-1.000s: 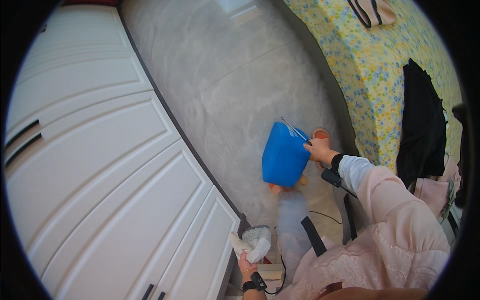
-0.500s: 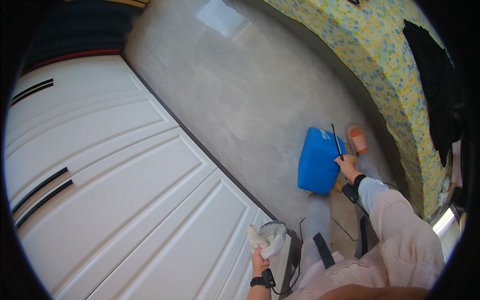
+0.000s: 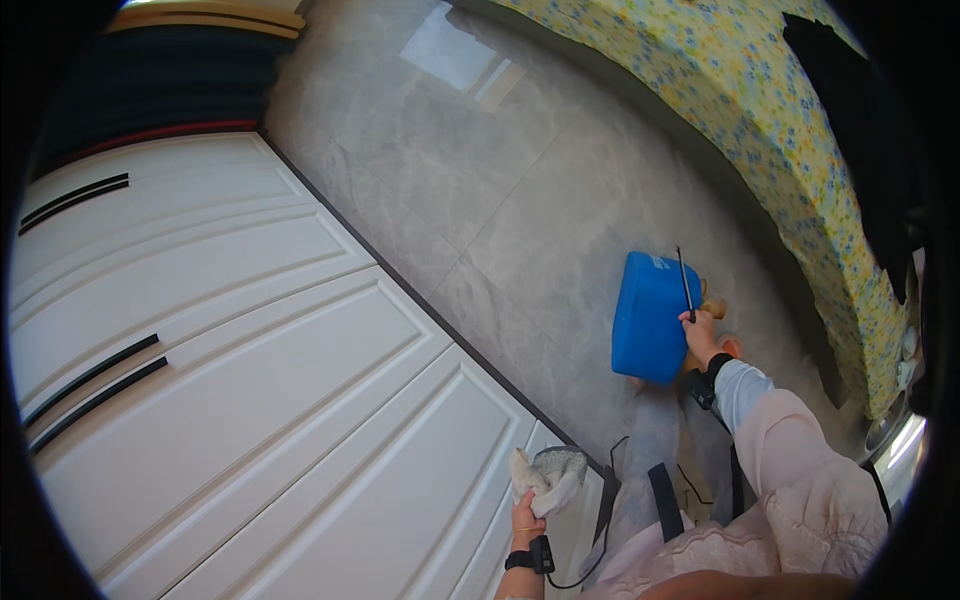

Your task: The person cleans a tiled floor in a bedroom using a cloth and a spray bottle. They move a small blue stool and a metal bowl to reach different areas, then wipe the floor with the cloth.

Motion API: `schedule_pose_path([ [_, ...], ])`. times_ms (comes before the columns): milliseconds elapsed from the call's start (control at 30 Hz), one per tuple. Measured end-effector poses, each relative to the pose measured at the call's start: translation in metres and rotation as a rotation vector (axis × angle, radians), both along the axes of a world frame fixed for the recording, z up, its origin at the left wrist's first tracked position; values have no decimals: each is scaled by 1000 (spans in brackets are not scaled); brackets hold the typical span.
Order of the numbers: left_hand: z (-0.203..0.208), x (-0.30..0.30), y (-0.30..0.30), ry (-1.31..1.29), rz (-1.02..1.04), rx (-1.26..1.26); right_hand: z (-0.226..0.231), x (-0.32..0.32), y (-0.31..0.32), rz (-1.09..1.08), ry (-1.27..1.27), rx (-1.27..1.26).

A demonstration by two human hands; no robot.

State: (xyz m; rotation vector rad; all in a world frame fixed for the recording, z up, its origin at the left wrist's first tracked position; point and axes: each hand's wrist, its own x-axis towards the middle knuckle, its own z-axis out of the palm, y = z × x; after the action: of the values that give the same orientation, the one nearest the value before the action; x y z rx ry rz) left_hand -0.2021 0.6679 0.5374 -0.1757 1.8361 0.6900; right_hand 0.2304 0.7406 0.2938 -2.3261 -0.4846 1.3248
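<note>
Blue container [image 3: 650, 320]: against the right hand [image 3: 703, 330], on its left side; seemingly carried above the floor [image 3: 480, 200].
Right hand: closed around a slim dark rod [image 3: 684, 280]; whether it also grips the container cannot be told.
Left hand [image 3: 526, 514]: grasping a bunched white-and-grey cloth [image 3: 550, 482].
Progress: both loads are in the person's hands; neither is set down, and how much remains cannot be judged.
White cabinets [image 3: 330, 370]: along the left hand's outer side, their front edge just beside the cloth.
Flowered cover [image 3: 740, 130]: ahead and right of the right hand, its edge well apart from the container.
Floor room: a broad grey strip ahead of both hands, between cabinets and cover.
Dark cable [image 3: 585, 578]: beside the left wrist, a possible snag.
</note>
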Motion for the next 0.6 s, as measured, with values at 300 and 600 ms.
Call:
schedule_pose_path([
  [300, 6, 2, -6, 46, -85, -52, -14, 9, -16, -330, 376, 207],
  [600, 11, 4, 2, 0, -133, -67, 41, 3, -5, -400, 584, 164],
])
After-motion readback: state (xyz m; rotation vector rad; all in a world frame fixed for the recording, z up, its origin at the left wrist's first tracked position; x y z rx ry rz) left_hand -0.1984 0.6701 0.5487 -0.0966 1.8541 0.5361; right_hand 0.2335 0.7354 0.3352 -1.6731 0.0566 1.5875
